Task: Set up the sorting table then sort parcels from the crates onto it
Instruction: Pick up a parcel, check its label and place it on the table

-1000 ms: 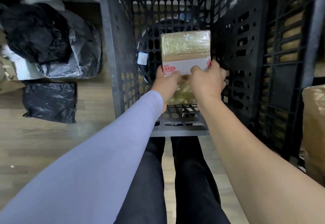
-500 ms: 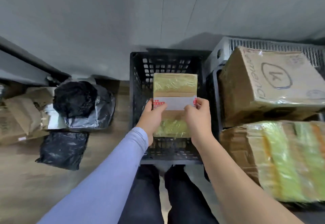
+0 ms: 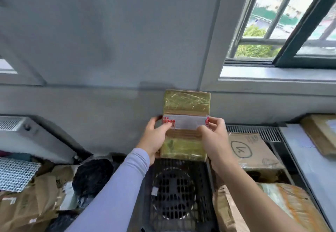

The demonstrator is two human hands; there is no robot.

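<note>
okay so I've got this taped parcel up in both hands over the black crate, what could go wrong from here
1. The parcel is wrapped in glossy tape, and the left hand and right hand grip only its side edges, so it may slip and drop into the black crate.
2. Boxes, such as the cardboard box, and bags crowd the floor on both sides, so turning away with both hands full could mean a trip or a bump.
</note>
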